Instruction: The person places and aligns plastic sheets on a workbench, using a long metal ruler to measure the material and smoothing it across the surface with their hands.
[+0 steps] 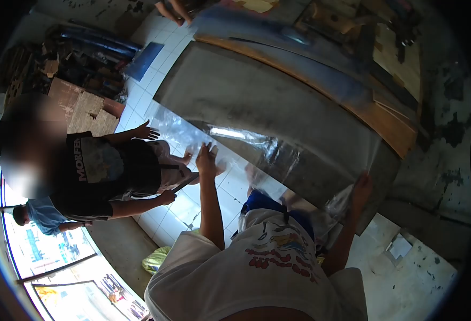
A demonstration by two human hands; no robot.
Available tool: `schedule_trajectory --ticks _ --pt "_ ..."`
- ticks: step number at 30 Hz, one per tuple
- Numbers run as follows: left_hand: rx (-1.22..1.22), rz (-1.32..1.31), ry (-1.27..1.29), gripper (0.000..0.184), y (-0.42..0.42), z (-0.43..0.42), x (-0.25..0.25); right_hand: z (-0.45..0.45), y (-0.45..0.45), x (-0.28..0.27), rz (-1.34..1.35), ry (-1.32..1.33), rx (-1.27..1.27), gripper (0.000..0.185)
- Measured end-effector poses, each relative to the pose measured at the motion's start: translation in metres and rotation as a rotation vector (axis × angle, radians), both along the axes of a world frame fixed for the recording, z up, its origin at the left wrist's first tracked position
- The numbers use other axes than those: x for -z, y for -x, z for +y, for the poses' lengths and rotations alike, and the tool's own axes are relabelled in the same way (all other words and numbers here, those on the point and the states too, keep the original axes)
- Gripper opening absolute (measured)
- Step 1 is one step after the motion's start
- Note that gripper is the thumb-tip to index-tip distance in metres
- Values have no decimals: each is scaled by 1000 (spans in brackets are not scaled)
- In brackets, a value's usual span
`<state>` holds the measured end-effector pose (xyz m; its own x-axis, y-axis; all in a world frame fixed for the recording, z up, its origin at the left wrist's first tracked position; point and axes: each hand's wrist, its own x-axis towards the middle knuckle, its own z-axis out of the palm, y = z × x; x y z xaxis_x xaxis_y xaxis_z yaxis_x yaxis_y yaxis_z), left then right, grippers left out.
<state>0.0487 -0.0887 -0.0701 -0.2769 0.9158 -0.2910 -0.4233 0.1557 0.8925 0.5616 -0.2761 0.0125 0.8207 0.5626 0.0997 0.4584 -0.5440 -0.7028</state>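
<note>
A sheet of clear plastic [230, 134] stretches over the near edge of a large grey table [246, 80] and hangs partly above the tiled floor. My left hand [207, 158] is raised at the sheet's near edge, fingers bent and pinched together on the plastic. To the right, my right hand [362, 188] grips a bunched part of the same sheet near the table's right end; its fingers are somewhat blurred. The plastic shines brightly between the two hands.
A person in a black shirt [101, 160] stands at left, one hand spread near the sheet, the other holding a dark stick [185, 182]. Another person in blue [43, 216] is behind. Wooden strips [321, 88] line the table's far side. A white board [393, 267] lies at lower right.
</note>
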Motion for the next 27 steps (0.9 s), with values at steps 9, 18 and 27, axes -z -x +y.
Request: schedule_trajectory --ticks 9,18,27 --pt "-139 29 214 43 36 76 -20 -96 -100 35 88 118 -7 42" --pt "8 177 138 42 38 89 -34 -82 -86 2 212 89 223 36" --pt "294 339 -39 36 43 65 -29 -103 -120 8 586 -132 393 34"
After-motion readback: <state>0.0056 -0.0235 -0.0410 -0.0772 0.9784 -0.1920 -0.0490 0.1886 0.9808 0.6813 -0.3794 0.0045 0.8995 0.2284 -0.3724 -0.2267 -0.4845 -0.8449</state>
